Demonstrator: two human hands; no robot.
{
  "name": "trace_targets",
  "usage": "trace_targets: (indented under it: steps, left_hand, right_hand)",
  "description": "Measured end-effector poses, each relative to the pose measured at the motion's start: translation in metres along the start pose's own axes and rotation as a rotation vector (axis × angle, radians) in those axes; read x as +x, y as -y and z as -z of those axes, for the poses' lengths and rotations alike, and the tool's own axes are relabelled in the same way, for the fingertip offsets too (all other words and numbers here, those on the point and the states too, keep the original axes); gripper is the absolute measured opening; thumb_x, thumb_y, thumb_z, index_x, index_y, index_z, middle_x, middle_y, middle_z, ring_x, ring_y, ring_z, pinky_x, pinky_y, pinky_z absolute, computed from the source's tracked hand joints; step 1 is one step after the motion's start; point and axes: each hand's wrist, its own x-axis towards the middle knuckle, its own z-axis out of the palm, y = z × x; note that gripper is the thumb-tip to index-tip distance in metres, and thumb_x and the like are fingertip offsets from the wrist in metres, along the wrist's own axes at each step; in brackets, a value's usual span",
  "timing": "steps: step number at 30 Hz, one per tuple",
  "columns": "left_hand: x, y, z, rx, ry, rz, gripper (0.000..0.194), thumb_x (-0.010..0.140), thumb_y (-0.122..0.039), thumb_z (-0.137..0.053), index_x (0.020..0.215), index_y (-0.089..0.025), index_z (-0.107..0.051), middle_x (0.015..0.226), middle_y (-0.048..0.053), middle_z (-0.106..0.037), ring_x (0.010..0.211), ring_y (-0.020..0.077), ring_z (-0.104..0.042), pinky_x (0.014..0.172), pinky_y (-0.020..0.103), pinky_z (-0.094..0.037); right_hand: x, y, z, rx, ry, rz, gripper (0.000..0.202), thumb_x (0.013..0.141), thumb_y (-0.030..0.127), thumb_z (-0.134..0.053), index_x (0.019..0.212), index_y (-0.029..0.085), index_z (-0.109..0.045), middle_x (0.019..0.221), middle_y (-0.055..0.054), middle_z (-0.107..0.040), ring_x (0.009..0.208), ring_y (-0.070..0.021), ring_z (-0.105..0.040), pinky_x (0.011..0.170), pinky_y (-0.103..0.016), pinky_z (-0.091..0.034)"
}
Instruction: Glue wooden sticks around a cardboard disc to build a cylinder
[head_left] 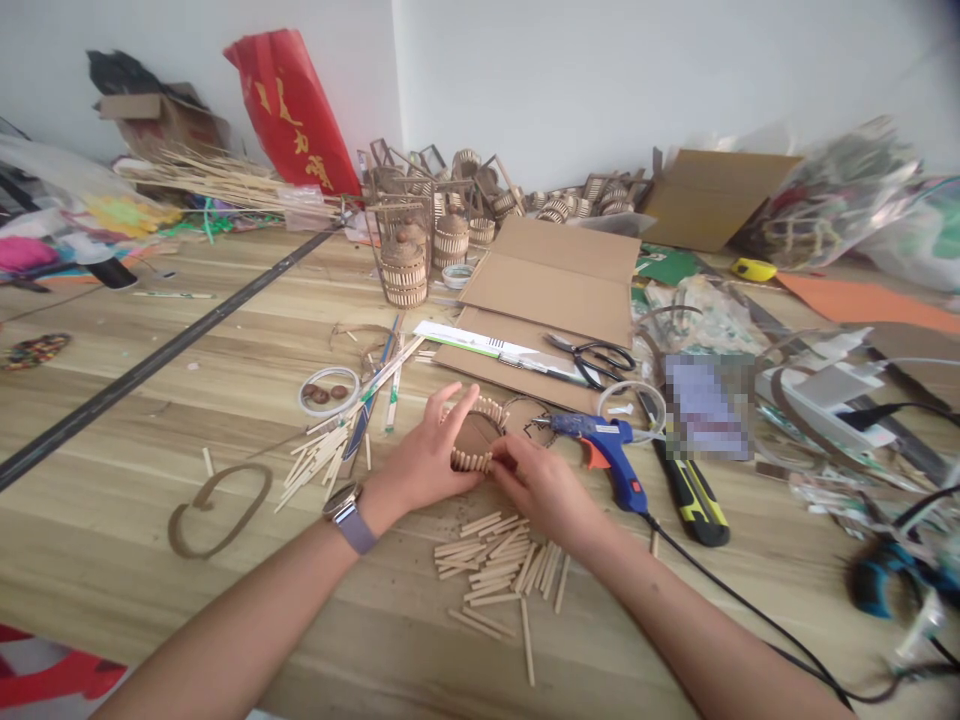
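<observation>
Our left hand (427, 450) spreads wide around the stick ring (469, 462); our right hand (546, 490), narrowed at its edge, contents unclear, could press it askew.

- Your wood-grained table (247, 330) spreads out before you.
- Nearest you, short sticks (499, 562) lie in a loose pile.
- On your right lie a blue glue gun (616, 455) and a utility knife (691, 490).
- On your left lie a curled brown strip (240, 522) and a white ring (301, 397).
- Farther off, you have brown cardboard (551, 280).
</observation>
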Motion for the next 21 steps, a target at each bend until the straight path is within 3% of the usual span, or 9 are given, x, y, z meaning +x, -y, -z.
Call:
trace_targets:
  steps: [14,21]
  left_hand:
    - [-0.0008,0.0000,0.0009,0.015,0.021,-0.004,0.103,0.071,-0.024,-0.078,0.151,-0.029,-0.012,0.151,0.019,-0.021,0.135,0.0382,-0.040,0.106,0.058,-0.042]
    - [-0.0007,0.0003,0.0022,-0.010,0.061,-0.013,0.115,0.064,-0.032,-0.087,0.150,-0.033,-0.010,0.153,0.018,-0.017,0.140,0.0425,-0.031,0.106,0.063,-0.040]
  right_hand:
    - [0.0000,0.0002,0.0000,0.006,0.010,0.003,0.011,0.089,0.011,-0.051,0.086,0.020,-0.054,0.078,-0.002,-0.064,0.069,-0.0159,-0.061,0.064,-0.026,-0.046]
    - [0.0002,-0.0008,-0.0004,0.007,0.009,0.006,0.011,0.089,0.012,-0.051,0.085,0.021,-0.054,0.078,-0.001,-0.064,0.067,-0.0151,-0.061,0.063,-0.025,-0.045]
